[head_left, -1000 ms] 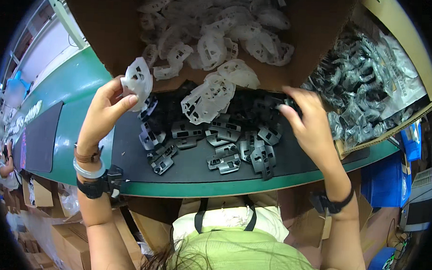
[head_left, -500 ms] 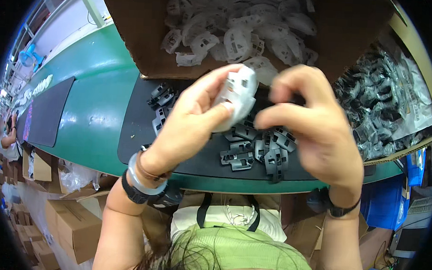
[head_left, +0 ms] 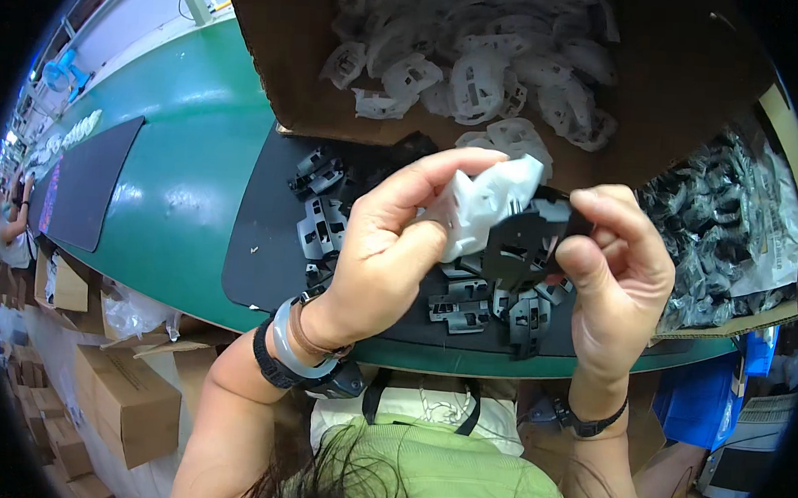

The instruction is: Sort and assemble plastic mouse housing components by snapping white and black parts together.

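Observation:
A white moulded plastic shell [head_left: 481, 204] is gripped between the thumb and fingers of my left hand [head_left: 398, 227]. My right hand [head_left: 623, 259] pinches a dark, slotted plastic part [head_left: 526, 241] by its right side. The two pieces meet or overlap in front of me; whether they are joined I cannot tell. Below them, several grey plastic parts [head_left: 528, 319] lie in a loose pile on the black mat [head_left: 262, 234]. More grey parts [head_left: 322, 226] rest on the mat to the left, partly behind my left hand.
Behind the mat a big cardboard box [head_left: 278, 61] holds many white shells [head_left: 477, 88]. At right, another box contains dark parts in clear bags [head_left: 730, 206]. The green table [head_left: 181, 133] stretches left to a second dark mat [head_left: 90, 191]. A person [head_left: 12, 228] sits far left.
My right hand now holds a dark plastic part, brought up against the white shell. My left hand has moved right and tilted the shell. The view has shifted slightly.

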A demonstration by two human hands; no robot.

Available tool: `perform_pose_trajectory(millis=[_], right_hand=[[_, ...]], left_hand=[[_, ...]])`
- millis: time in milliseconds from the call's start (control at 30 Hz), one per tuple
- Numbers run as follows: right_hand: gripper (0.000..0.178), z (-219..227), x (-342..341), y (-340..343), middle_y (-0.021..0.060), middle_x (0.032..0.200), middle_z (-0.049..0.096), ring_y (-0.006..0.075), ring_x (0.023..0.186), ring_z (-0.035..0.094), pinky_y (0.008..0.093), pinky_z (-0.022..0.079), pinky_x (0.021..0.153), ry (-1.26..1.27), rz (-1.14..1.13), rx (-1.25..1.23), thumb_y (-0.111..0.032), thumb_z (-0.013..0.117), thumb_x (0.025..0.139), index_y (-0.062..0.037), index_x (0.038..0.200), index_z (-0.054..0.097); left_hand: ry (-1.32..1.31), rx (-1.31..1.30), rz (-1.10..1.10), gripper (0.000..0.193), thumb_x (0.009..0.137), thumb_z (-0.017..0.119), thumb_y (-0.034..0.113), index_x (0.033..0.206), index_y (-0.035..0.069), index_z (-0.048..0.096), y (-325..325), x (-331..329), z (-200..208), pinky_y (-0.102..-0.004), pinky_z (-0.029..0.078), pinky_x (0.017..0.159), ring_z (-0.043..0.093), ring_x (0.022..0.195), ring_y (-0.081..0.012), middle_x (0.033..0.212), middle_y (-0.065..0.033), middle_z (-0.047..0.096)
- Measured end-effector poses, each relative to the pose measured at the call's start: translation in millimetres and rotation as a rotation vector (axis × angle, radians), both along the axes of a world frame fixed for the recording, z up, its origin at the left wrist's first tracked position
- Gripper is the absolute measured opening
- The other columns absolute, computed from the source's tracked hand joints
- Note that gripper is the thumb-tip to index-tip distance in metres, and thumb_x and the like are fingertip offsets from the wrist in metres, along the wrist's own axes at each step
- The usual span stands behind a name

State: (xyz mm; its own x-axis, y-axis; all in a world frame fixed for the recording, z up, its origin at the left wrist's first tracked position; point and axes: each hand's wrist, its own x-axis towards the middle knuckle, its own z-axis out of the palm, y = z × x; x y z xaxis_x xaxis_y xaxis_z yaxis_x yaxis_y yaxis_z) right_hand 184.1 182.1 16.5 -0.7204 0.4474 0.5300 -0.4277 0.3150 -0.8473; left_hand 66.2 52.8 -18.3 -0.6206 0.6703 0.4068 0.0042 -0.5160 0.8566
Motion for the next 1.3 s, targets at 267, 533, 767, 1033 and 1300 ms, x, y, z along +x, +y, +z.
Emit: perform_pose_trajectory(millis=[267,533,767,1033,1300], right_hand=[[0.047,0,-12,0,-0.0005,0.091,0.051,0.0031,0.075,0.049,0.0129,0.043,0.058,-0.222,0.042,-0.250,-0.021,0.077,0.074,-0.0019,0.110,0.054],[0.038,-10,-10,1,0.0112,0.106,0.055,0.0160,0.098,0.054,0.0294,0.043,0.089,-0.095,0.029,-0.039,-0.024,0.073,0.078,0.0006,0.101,0.055],[0.037,22,20,-9,0.0081,0.100,0.054,0.0101,0.083,0.055,0.0208,0.047,0.064,-0.603,0.107,-0.296,-0.031,0.067,0.084,0.0036,0.091,0.054],[0.030,-6,-1,-7,0.0063,0.100,0.051,0.0083,0.082,0.054,0.0195,0.047,0.065,-0.295,-0.003,0.103,-0.027,0.060,0.090,0.0029,0.087,0.056],[0.036,-10,9,9,0.0061,0.092,0.054,0.0105,0.086,0.052,0.0200,0.041,0.071,-0.293,-0.092,0.326,-0.032,0.065,0.085,0.0011,0.093,0.054]], left_hand=[[-0.103,0.154,-0.226,0.037,0.087,0.057,0.012,0.120,-0.002,0.050,-2,-1,-7,-0.0291,0.044,0.090,0.055,0.100,-0.0127,0.109,-0.0085,0.058],[0.174,0.020,0.075,0.034,0.073,0.077,0.014,0.103,0.005,0.064,-1,-5,-5,-0.0249,0.044,0.078,0.056,0.086,-0.0104,0.097,-0.0041,0.065],[0.640,-0.042,0.081,0.050,0.069,0.079,0.027,0.106,0.001,0.057,-10,-18,-8,-0.0279,0.041,0.076,0.051,0.083,-0.0152,0.094,-0.0082,0.059],[0.317,0.000,0.170,0.039,0.073,0.075,0.024,0.102,0.004,0.061,-7,-11,-9,-0.0244,0.042,0.073,0.052,0.081,-0.0111,0.090,-0.0050,0.060],[0.379,-0.032,0.042,0.049,0.076,0.070,0.038,0.105,0.002,0.056,-7,-4,-8,-0.0244,0.039,0.070,0.049,0.078,-0.0115,0.088,-0.0059,0.056]])
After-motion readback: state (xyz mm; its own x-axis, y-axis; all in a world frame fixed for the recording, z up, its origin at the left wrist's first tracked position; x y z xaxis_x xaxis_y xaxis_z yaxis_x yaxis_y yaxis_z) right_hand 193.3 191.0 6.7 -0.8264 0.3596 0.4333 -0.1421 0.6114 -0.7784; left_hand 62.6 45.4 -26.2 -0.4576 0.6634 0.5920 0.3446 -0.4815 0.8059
